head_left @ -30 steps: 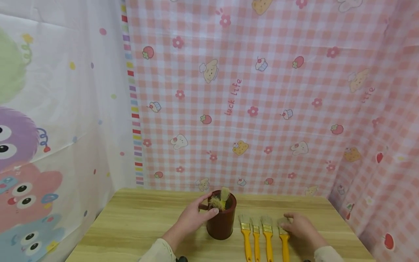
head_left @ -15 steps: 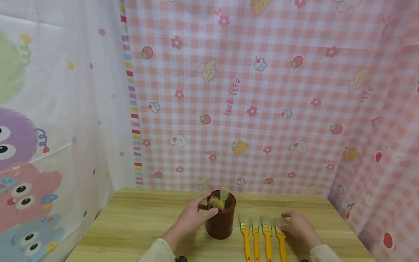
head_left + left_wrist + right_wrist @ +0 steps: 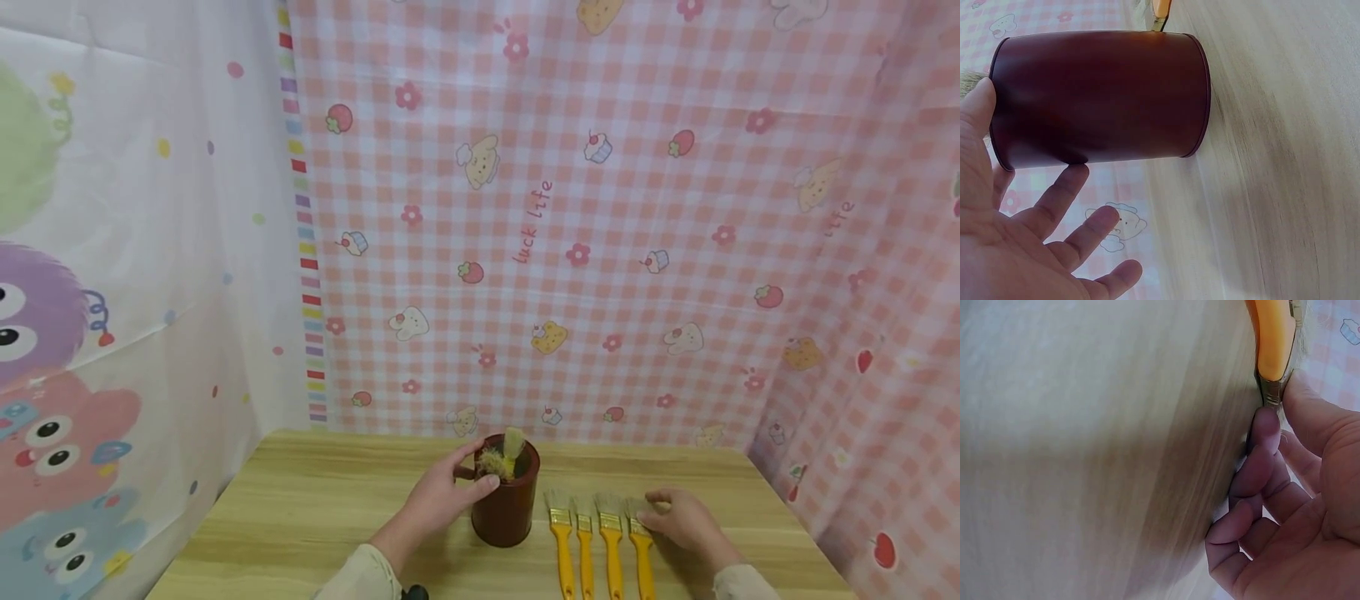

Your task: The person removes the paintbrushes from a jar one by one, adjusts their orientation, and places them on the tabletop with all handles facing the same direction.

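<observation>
A dark red-brown cylindrical cup (image 3: 506, 515) stands upright on the table, with brush bristles (image 3: 513, 443) showing above its rim. My left hand (image 3: 441, 493) holds it at the rim, thumb in front and a finger behind; the lower fingers spread away from the wall in the left wrist view. To the right lies a row of paintbrushes with yellow handles and pale bristles. My right hand (image 3: 684, 518) pinches the rightmost paintbrush (image 3: 642, 554) near its metal band, thumb on top; the fingertips rest along the table in the right wrist view.
Three more paintbrushes, a left one (image 3: 562, 554), a narrow one (image 3: 585, 554) and a wide one (image 3: 612, 554), lie side by side between cup and right hand. A pink checked curtain (image 3: 570, 183) hangs behind the wooden table (image 3: 337, 479), and a white printed one (image 3: 195, 275) at left.
My right hand has slid the rightmost paintbrush a little left, closer to the others, then stayed almost still. The left hand and the cup have not visibly moved.
</observation>
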Demonstrator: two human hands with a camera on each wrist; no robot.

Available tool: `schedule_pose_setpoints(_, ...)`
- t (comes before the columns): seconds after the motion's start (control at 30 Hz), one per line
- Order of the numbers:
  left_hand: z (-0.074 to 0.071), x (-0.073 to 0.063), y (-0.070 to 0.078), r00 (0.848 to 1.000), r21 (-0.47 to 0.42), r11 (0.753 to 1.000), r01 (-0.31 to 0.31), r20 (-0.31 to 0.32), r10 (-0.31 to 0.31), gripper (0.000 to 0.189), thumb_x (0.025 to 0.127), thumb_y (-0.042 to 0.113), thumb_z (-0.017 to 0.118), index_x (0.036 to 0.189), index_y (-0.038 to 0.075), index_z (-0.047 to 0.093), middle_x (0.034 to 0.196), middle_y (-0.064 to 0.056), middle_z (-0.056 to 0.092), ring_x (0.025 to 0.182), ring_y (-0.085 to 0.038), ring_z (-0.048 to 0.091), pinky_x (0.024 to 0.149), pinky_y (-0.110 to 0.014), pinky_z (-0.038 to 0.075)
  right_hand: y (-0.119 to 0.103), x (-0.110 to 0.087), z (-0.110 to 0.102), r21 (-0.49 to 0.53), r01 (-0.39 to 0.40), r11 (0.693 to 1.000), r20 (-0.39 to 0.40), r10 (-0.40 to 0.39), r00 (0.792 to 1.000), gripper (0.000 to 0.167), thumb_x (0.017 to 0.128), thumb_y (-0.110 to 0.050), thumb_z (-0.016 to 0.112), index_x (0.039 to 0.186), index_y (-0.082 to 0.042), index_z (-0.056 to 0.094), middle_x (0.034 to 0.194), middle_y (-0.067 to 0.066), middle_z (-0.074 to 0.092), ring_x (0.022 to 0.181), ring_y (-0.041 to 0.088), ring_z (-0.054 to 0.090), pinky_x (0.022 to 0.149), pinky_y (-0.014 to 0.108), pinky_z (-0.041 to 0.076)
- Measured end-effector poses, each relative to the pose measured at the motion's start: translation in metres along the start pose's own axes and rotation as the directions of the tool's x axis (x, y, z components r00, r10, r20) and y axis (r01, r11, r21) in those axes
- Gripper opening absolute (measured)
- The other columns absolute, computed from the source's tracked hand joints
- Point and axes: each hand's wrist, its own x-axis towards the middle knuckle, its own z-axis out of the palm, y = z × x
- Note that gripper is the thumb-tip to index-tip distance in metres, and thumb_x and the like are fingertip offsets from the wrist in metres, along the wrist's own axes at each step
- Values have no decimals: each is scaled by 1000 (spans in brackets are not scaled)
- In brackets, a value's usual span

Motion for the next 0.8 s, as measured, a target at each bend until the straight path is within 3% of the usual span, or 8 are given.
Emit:
schedule_pose_setpoints(0.23,0,1,-1,1000,26,1000,3,3,-3,78,96,64,72,164,34,45,145,-18,65,128,-41,66,95,-62,58,1,2,0,46,-67,997,42,66,997,66,97,-44,79,140,3,66,143,37,61,133,57,57,106,69,49)
schedule_pose_setpoints(0.5,-1,1,-1,1000,31,999,-7,7,7,80,96,64,71,165,32,44,142,-17,67,126,-40,67,93,-61,58,3,0,-3,107,-60,992,48,56,997,75,105,-48,66,148,12,54,147,42,54,138,59,52,110,70,46)
schedule_pose_setpoints(0.8,0,1,-2,1000,27,1000,-9,8,9,80,96,65,71,164,33,44,143,-17,67,126,-39,67,92,-60,59,6,1,-3,116,-92,989,62,85,994,81,104,-55,64,150,11,52,151,41,51,140,59,50,111,70,45)
